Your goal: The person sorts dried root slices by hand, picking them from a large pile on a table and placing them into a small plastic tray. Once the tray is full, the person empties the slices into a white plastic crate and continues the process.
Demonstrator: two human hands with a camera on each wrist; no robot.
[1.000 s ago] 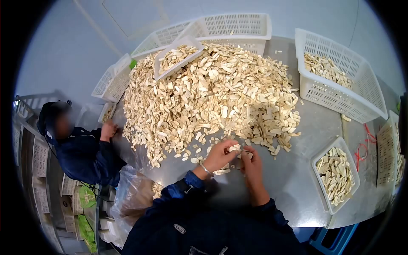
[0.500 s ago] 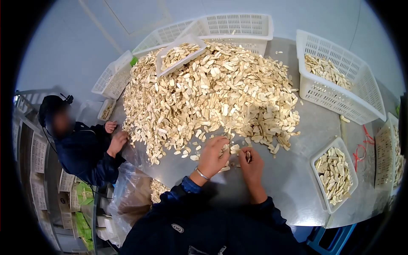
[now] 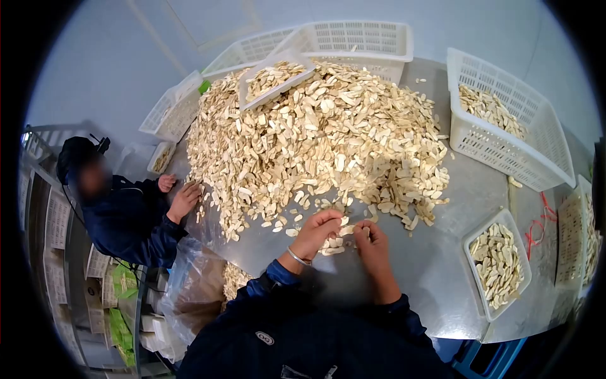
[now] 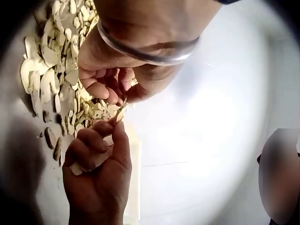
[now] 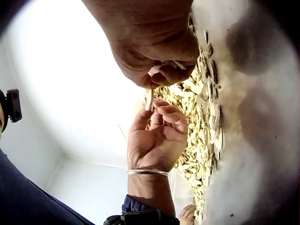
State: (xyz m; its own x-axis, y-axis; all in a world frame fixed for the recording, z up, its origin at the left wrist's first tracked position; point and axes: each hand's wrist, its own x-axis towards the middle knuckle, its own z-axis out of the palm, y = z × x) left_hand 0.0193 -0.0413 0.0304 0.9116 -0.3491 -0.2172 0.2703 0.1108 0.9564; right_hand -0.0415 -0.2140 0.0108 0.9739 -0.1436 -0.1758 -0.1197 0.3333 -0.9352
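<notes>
A pale dried root slice point(image 4: 120, 114) spans the small gap between the two hands' fingertips. My right hand point(image 3: 374, 248) pinches it between thumb and forefinger; more pale slices point(image 4: 77, 168) sit under its curled fingers in the left wrist view. Thumb and fingertips of my left hand point(image 3: 315, 234), with a silver bangle point(image 4: 150, 57) at the wrist, pinch the slice's other end. Both hands are over the near side of the metal table point(image 3: 435, 265). Loose slices point(image 3: 331, 247) lie just beneath them. Beyond rises a large heap of slices point(image 3: 315, 139).
A tray of slices point(image 3: 278, 82) rests tilted on the heap. White perforated baskets point(image 3: 505, 151) stand along the back and right. On the right are a smaller tray point(image 3: 467, 252) and red string point(image 3: 535, 232). Another person point(image 3: 126, 215) works at the left, beside a plastic bag point(image 3: 192, 284).
Both hands have stayed in front of the heap, shifting slightly, their fingers moving about slices. The other person's hands have come up to the heap's left edge.
</notes>
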